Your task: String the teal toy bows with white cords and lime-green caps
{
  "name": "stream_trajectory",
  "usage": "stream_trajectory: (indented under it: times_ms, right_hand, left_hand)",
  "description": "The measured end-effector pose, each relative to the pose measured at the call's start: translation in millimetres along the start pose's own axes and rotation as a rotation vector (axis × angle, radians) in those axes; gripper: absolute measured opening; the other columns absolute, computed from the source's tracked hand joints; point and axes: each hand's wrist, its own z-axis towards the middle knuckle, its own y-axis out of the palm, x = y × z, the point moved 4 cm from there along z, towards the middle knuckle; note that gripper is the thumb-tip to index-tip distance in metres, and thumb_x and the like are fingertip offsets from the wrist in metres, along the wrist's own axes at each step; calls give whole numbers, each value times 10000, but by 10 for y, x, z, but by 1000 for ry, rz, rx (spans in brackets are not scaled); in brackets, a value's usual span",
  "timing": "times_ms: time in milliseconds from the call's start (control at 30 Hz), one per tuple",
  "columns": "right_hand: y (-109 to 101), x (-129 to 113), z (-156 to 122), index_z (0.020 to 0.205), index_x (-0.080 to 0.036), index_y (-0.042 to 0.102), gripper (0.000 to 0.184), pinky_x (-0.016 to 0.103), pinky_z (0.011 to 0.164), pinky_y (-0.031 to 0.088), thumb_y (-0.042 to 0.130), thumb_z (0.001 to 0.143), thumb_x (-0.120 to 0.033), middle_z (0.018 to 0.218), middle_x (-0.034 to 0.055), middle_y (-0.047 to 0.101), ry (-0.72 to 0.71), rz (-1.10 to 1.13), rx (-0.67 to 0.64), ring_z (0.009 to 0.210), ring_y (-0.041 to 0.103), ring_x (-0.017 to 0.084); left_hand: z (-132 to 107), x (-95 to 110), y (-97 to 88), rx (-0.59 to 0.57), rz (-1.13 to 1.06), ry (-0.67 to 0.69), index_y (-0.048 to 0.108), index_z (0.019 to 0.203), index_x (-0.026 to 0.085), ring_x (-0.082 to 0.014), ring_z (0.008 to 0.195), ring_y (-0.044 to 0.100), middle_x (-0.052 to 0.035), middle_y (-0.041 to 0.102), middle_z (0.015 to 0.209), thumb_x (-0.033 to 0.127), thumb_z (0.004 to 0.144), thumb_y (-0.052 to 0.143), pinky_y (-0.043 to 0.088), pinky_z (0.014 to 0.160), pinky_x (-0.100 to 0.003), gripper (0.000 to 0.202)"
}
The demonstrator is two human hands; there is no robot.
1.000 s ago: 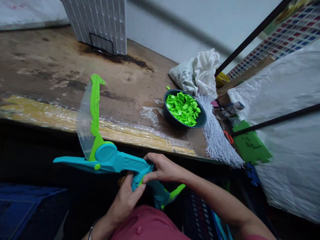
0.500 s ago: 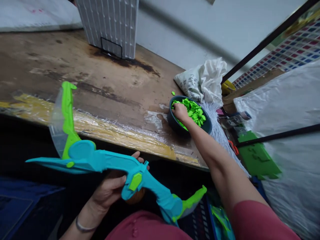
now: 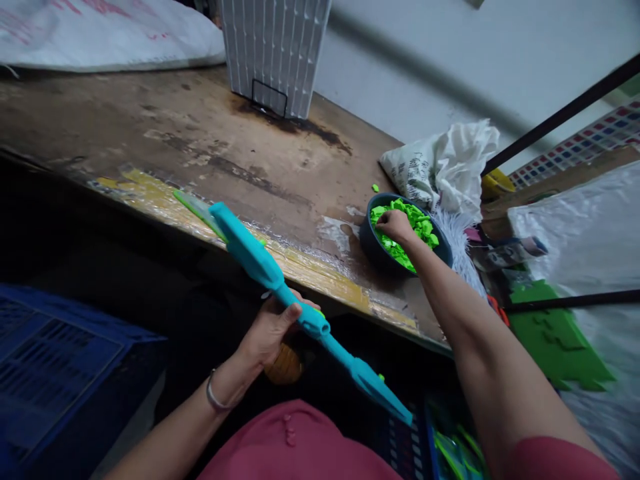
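While left hand (image 3: 267,330) grips bow (image 3: 314,324), right hand (image 3: 395,227) probably touches pieces (image 3: 423,231).

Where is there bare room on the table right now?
The widest bare stretch of table lies between the panel behind, the tape in front and the bowl at right. More runs left, before the flat bag. The right end is crowded: the right hand is in the bowl, with the sack and strings close by.
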Motion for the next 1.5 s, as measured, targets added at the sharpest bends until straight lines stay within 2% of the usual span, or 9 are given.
stream_trajectory:
  times_ms: [100,267,500,667,800,1000,1133,1233,1500]
  right_hand:
    - [-211,78,-157,805,-140,655,76,426,919,492,608,767,-94,946,170,733,44,44,152,943,660,293]
    - [-421,170,-519,1056,-149,653,276,361,757,543,514,823,-198,958,107,726,53,249,257,771,666,223]
    - [-332,264,-935,810,-155,659,247,364,551,568,650,736,-391,654,40,662,134,578,203,515,623,195]
    - [-350,-68,-1494,958,-167,690,359,371,776,629,728,758,-463,830,50,732,62,871,102,758,735,200]
    - [-393,-469,-2085,822,-188,684,223,337,782,625,816,784,-364,972,46,690,-106,1083,23,807,698,163]
    - [-469,-852,-2524,1050,-210,673,131,279,754,589,714,926,-222,997,47,679,-593,762,-103,896,681,152]
    - [-517,-957,-2554,998,-180,649,45,329,801,584,622,978,-150,969,65,734,-953,465,-21,899,669,167]
    - [-529,-970,-2557,991,-143,651,58,351,776,583,624,960,-102,961,95,735,-1046,368,60,878,632,185]
    - [-572,-971,-2619,1132,-108,659,191,373,776,597,503,1022,-116,1008,133,715,-1204,163,72,904,633,210]
  left_hand:
    - [29,-5,46,171,-25,-13,601,942,178,-264,794,742,-79,768,858,676,622,857,605,675,-359,646]
    - [56,-14,149,95,-98,-64,634,972,144,-282,923,747,-124,783,987,568,660,890,632,708,-362,585]
    - [79,-65,202,64,-17,-83,661,1009,144,-300,960,738,-151,774,1084,513,639,916,619,707,-361,581]
    - [142,-159,229,114,115,-14,669,1067,151,-282,902,733,-111,771,1035,533,709,858,622,745,-391,556]
    - [199,-208,268,112,168,88,684,1127,146,-261,993,703,-97,760,1059,516,806,781,562,930,-386,500]
    - [162,-112,406,-16,219,87,667,1131,144,-249,1007,671,-90,750,1073,443,809,783,525,947,-375,454]
    - [110,-42,478,-73,193,68,656,1118,139,-234,990,675,-84,754,1067,429,790,792,521,941,-355,459]
    - [92,-16,492,-91,181,59,654,1125,136,-226,996,673,-90,753,1082,435,788,789,520,943,-347,470]
    - [55,-3,455,-119,334,100,625,1158,156,-261,1078,659,-101,728,1161,375,771,807,504,1007,-419,480]
